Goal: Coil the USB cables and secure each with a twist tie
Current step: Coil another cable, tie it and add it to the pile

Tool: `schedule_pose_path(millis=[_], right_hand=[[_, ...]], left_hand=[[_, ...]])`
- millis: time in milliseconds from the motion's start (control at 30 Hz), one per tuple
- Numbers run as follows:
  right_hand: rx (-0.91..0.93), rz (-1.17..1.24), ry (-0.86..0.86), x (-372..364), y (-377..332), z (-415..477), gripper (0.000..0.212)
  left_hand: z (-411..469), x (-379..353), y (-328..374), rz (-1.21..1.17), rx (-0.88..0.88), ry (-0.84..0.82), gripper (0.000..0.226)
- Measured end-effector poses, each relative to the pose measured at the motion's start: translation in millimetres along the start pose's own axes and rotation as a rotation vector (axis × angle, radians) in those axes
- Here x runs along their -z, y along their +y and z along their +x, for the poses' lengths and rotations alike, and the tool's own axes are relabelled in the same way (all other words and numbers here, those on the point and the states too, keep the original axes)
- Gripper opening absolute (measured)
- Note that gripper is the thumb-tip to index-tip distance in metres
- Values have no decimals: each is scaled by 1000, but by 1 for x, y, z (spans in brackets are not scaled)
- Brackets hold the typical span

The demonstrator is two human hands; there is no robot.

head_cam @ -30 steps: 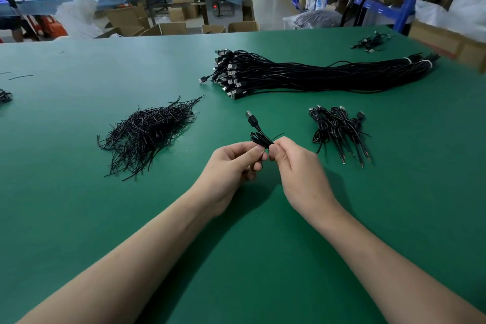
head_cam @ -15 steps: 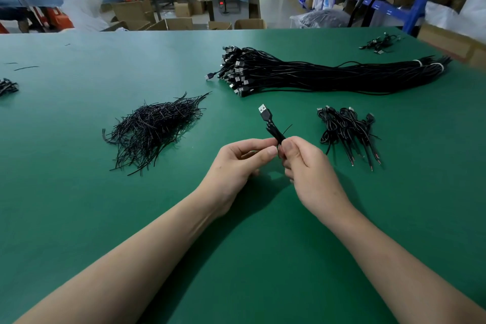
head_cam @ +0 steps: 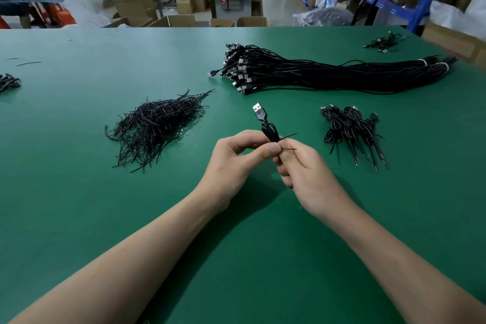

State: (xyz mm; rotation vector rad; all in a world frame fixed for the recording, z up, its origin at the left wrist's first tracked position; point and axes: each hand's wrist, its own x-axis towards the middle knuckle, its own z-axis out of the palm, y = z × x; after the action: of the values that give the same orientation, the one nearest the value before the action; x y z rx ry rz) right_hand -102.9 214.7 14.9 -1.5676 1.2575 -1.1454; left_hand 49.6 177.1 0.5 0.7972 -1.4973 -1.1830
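Note:
Between both hands stands a coiled black USB cable (head_cam: pixel 268 130), its silver plug (head_cam: pixel 257 108) pointing up and away. My left hand (head_cam: pixel 236 158) pinches the coil with thumb and forefinger. My right hand (head_cam: pixel 302 168) grips the coil's lower part and a thin black twist tie (head_cam: pixel 288 148), whose ends stick out to the right. The rest of the coil is hidden inside the fingers. A pile of loose twist ties (head_cam: pixel 157 126) lies to the left. A long bundle of uncoiled USB cables (head_cam: pixel 328 73) lies beyond the hands.
Several coiled, tied cables (head_cam: pixel 352 129) lie to the right of my hands on the green table (head_cam: pixel 79 218). A few more cables (head_cam: pixel 384 42) sit at the far right corner, another small bunch (head_cam: pixel 8 81) at the left edge. Cardboard boxes and blue shelving stand beyond the table.
The coil and its plug have risen slightly and turned more upright. Both hands stay together on it, and the tie's ends now stick out to the right of the fingers.

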Motion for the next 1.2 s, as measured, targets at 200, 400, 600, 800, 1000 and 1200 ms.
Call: schedule_pose_path(millis=[200,400,600,800,1000,1200], right_hand=[[-103,125,-121,5,-9,-1,34],[-173,177,-137,5,-12,0,33],[-204,405,-257,14,-5,1,29],[-310,691,-404,25,1,1,38],[-330,669,-385,18,-1,-2,35],[-249,463,-298,13,-5,-4,28]], left_hand=[[-1,1,1,-60,24,-49,34],[0,1,2,-57,16,-60,21],[1,1,3,-91,30,-16,14],[0,-1,7,-101,50,5,10],[2,3,6,-77,50,11,12],[1,3,1,-43,6,-41,18]])
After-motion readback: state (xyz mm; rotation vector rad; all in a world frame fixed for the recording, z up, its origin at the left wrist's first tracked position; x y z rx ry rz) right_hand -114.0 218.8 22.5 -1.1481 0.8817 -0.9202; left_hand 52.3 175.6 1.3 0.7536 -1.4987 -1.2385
